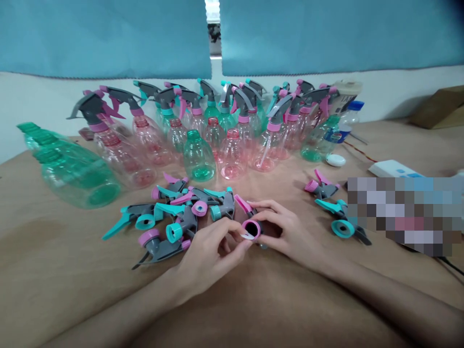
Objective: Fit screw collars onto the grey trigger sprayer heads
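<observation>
Spray head (251,220): grey body, pink trigger and collar, collar opening toward camera; small white disc (246,236) at rim, low over brown table.

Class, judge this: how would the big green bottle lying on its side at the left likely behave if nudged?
The green bottle looks empty, clear and thin-walled, so probably light. Lying on its rounded side on the table, it would likely roll rather than tip.

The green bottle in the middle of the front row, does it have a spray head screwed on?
No, the green bottle stands with a bare open neck, while loose spray heads lie on the table before it.
</observation>
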{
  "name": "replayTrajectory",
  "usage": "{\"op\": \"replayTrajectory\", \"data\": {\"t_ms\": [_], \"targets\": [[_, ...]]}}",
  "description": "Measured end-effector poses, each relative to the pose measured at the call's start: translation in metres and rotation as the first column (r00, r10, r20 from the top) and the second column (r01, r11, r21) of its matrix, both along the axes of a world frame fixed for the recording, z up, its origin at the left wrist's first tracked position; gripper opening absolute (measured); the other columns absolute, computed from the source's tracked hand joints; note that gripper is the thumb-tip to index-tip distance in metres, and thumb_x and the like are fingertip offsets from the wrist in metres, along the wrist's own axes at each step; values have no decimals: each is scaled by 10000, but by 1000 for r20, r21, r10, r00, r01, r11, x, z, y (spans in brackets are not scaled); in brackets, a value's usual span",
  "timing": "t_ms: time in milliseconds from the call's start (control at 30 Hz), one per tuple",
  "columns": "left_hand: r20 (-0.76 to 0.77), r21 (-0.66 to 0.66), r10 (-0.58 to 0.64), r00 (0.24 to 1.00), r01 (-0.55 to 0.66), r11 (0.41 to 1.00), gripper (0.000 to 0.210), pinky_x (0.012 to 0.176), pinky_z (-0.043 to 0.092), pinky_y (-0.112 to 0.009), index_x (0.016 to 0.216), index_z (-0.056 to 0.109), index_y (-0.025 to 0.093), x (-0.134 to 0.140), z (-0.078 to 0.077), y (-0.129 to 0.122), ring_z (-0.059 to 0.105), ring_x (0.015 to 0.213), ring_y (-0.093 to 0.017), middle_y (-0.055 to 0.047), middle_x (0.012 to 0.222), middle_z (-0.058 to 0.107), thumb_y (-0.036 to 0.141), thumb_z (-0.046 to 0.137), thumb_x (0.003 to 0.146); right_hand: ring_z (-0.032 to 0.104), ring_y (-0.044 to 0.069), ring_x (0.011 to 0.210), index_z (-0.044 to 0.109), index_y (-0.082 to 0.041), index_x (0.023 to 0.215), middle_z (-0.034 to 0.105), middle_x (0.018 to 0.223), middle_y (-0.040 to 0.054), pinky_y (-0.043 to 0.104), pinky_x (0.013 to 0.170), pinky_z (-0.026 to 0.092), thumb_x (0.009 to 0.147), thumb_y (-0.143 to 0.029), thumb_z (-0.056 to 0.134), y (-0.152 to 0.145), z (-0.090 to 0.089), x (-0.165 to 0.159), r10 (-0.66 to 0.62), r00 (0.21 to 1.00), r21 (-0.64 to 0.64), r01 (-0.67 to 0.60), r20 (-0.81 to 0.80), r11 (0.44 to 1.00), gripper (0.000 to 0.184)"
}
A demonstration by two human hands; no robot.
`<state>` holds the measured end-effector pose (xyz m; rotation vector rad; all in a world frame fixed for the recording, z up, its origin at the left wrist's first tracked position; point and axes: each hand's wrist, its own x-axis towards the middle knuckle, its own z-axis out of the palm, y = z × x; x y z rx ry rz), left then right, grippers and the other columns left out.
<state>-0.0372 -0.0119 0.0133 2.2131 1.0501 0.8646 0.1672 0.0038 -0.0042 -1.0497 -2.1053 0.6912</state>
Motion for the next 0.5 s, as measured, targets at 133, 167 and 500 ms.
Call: {"op": "replayTrajectory", "data": {"t_ms": [133, 167, 500], "targets": [[-23, -7, 13, 1000, -14, 1000, 77, 506, 435, -167, 883, 569, 181, 0, 3, 1, 548, 576, -77, 28, 718, 596, 234, 516, 900, 523, 210, 1165, 640, -238, 992, 542, 1216, 63, 385, 971, 450, 816, -232, 639, 0, 0, 0, 10, 1000, 7, -10, -1, 1000, 176], [-30, -5, 27, 999, -27, 1000, 88, 507, 435, -167, 865, 572, 179, 0, 3, 1, 550, 579, -77, 26, 716, 597, 233, 513, 902, 523, 210, 1164, 639, -237, 994, 542, 1217, 64, 384, 969, 452, 815, -239, 642, 0, 1, 0, 10, 1000, 10, -10, -2, 1000, 179], [15, 29, 94, 995, -94, 995, 56, 488, 447, -160, 907, 542, 187, 2, -6, 2, 572, 573, -69, 32, 747, 609, 178, 565, 857, 532, 218, 1151, 636, -230, 986, 546, 1201, 73, 383, 959, 456, 809, -218, 644, 0, 1, 0, -1, 1000, 10, 1, 12, 1000, 178]]}}
